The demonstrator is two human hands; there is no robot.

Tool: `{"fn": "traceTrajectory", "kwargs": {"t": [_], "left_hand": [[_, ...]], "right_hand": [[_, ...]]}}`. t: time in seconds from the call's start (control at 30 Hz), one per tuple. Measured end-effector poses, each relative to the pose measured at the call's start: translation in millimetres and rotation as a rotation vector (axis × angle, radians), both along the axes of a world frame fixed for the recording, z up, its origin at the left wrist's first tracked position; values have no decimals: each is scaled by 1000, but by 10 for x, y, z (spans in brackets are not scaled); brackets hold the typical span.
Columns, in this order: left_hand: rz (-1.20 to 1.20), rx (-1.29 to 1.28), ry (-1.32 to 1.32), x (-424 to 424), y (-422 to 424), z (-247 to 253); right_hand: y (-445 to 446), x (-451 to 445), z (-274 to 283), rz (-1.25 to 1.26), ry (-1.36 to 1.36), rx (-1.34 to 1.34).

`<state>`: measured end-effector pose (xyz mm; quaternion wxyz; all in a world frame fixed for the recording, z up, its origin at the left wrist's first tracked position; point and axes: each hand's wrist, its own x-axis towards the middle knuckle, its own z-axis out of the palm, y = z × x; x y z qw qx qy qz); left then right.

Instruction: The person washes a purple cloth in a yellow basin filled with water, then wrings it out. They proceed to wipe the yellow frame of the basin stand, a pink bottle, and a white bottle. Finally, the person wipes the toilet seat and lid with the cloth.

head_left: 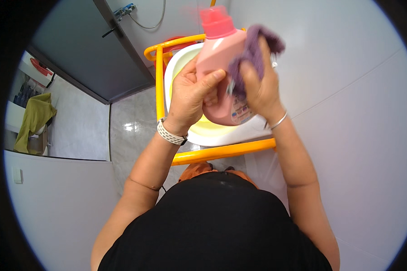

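Note:
A pink plastic detergent bottle with a darker pink cap is tilted above the white washbasin. My left hand grips it by the handle, thumb across the front. In my right hand is a bunched purple cloth, held against the bottle's right side. Part of a printed label shows near the bottle's base, and the cloth hides some of the bottle. Below both hands, a yellow basin sits inside the washbasin, mostly covered from view.
Orange-yellow safety rails surround the washbasin. A red basin is behind it. On the left are a frosted door with a black handle and a green cloth hanging beyond. A white wall rises close on the right.

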<state>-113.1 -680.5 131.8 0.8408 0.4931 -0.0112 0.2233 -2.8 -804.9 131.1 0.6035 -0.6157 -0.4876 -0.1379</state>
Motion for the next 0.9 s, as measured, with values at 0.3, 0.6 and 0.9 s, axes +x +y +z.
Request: {"fn": "traceTrajectory", "kwargs": {"t": [0.3, 0.6, 0.9], "left_hand": [[58, -37, -72, 29, 142, -3], [182, -49, -132, 98, 120, -105], [2, 208, -78, -37, 175, 60]], "right_hand": [[-97, 64, -279, 47, 250, -124], [-142, -9, -736, 830, 1386, 321], [-244, 86, -764, 878, 1632, 474]]}}
